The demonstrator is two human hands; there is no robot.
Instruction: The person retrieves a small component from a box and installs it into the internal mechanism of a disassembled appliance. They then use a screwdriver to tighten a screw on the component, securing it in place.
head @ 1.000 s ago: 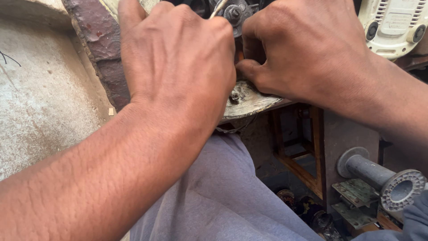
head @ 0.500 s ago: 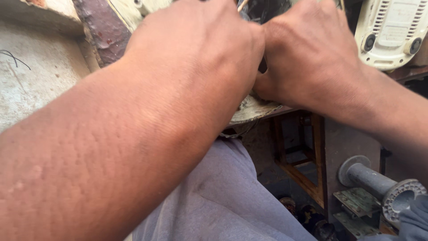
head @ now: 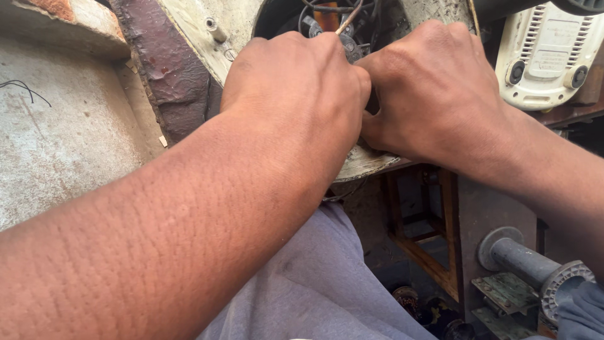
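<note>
Both hands are crowding the dark opening [head: 296, 19] of a cream housing [head: 195, 25], leaving little room. The left hand [head: 296, 94] and right hand [head: 434, 94] are curling inward over wires [head: 343, 16]; their grip is hidden.

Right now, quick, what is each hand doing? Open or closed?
Left hand: curled closed, fingertips at the wires in the round opening; what it grips is hidden.
Right hand: curled closed beside it; what it holds cannot be told.

- Your left hand [head: 296, 94] and right hand [head: 434, 94] cover their own fingertips, so whatever they pinch cannot be made out.
- The dark round opening [head: 327, 19] with its wires runs off the top edge.
- The white tool housing [head: 547, 56] is cropped at the right.
</note>
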